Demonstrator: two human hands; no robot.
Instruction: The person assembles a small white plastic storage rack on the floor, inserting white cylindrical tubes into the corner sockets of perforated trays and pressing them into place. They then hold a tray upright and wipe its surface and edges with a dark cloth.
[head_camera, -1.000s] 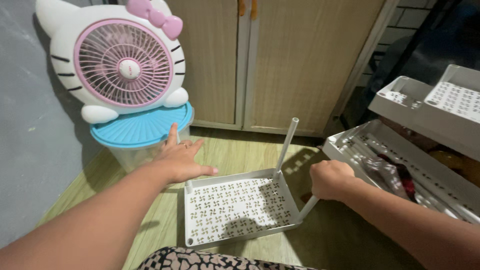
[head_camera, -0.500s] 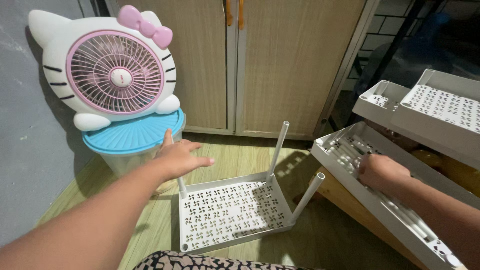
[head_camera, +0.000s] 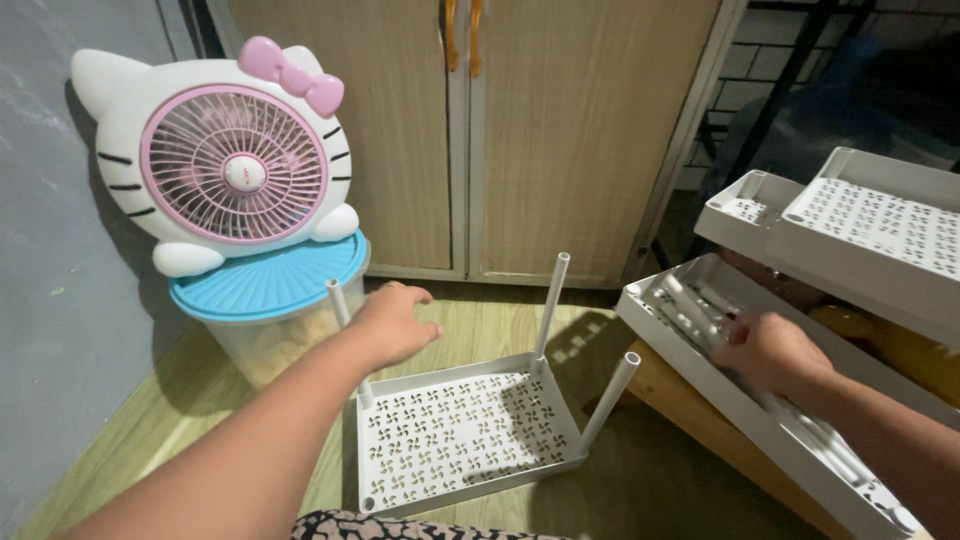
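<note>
White plastic shelf tray (head_camera: 465, 435) lies flat on the wood-grain floor (head_camera: 200, 420), rectangular, raised rim, base punched with a repeating pinwheel pattern. Three slim white plastic tubes stand in its corners: one at the back left (head_camera: 345, 320), one at the back right (head_camera: 552, 305), both near upright, and one at the front right (head_camera: 610, 400) leaning outward. Left hand (head_camera: 392, 322) hovers palm down, fingers loosely curled and apart, at the back-left tube; cannot tell whether it actually grips the tube or only touches it. Right hand (head_camera: 772, 352) reaches into a second white tray (head_camera: 660, 310) tilted against a wooden base at right, knuckles up, fingers curled down among loose white tubes (head_camera: 700, 305); hand is blurred, grip cannot be told. Two more perforated white trays (head_camera: 870, 225) are stacked behind it, upper right. Left of the shelf tray sits a clear tub with a ribbed blue lid (head_camera: 265, 285), and on it a white cat-shaped fan (head_camera: 235, 165) with pink grille and pink bow. Wooden cabinet doors (head_camera: 560, 130) close off the back. Open floor shows in front of the cabinet and left of the tray; the right side is crowded, the leaning tube close to the tilted tray's edge.
</note>
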